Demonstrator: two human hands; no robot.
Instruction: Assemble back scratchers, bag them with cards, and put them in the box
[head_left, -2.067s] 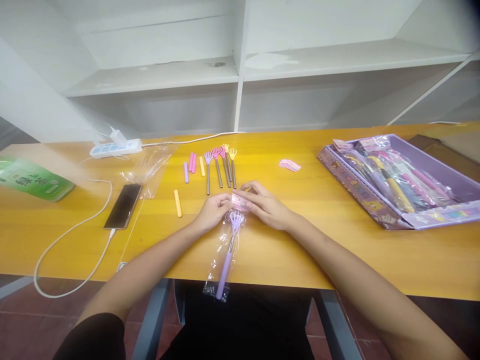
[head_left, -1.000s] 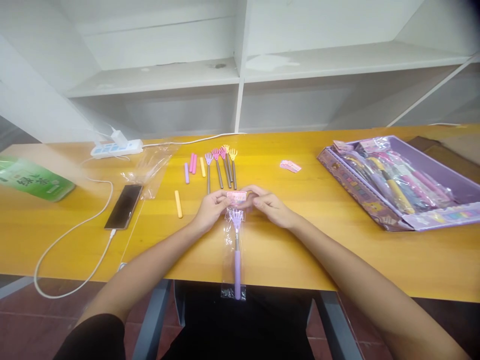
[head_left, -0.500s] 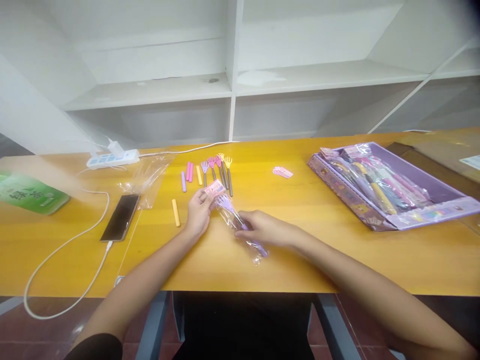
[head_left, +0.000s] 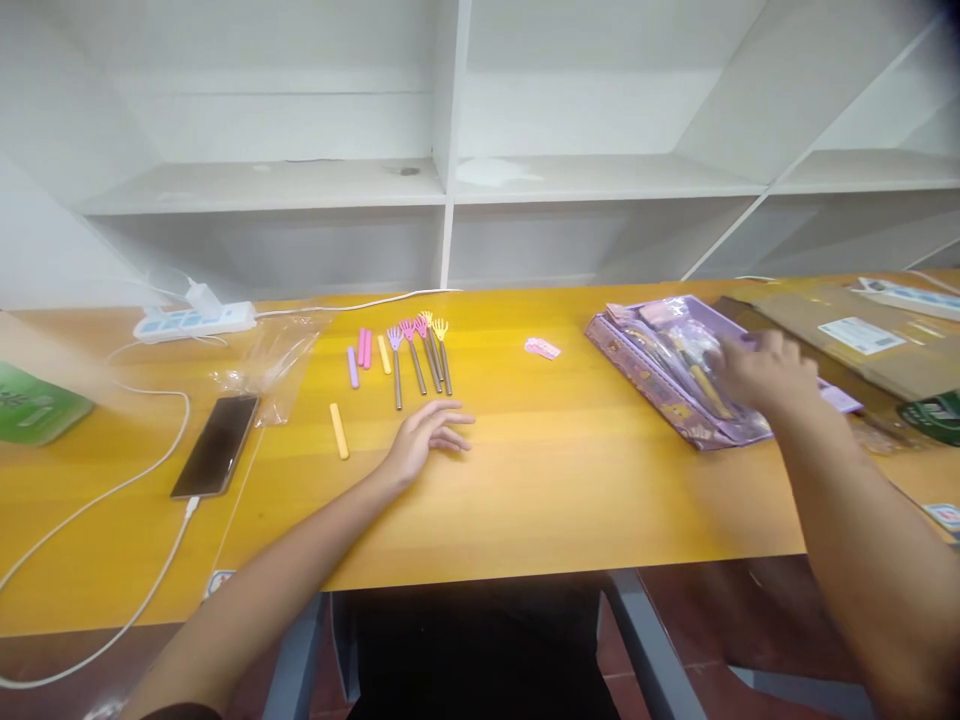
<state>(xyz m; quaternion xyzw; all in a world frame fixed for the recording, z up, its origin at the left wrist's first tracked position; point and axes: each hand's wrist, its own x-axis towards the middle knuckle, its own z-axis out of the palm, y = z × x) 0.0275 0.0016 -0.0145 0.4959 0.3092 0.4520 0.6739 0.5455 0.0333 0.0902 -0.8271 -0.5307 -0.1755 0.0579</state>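
My left hand (head_left: 426,442) rests on the yellow table with its fingers stretched out and nothing in them. Just beyond it lie several back scratchers with metal rods and small claw heads, among them a purple one (head_left: 397,368) and a yellow one (head_left: 444,358). Beside these are loose coloured handle sleeves, such as a purple one (head_left: 352,368) and a yellow one (head_left: 339,431). My right hand (head_left: 769,372) is over the purple display box (head_left: 652,385), which holds bagged back scratchers (head_left: 694,365). Motion smears its fingers, so what they hold is unclear.
Pink cards (head_left: 541,348) lie mid-table. To the left are a charging phone (head_left: 215,447), a clear plastic bag (head_left: 277,360), a power strip (head_left: 193,321) and a green package (head_left: 37,405). A cardboard box (head_left: 847,325) is at the right; white shelves (head_left: 360,185) stand behind.
The bagged purple back scratcher has left the space between my hands. My right hand has swung right to the display box. My left hand has let go and opened. The view has shifted right.
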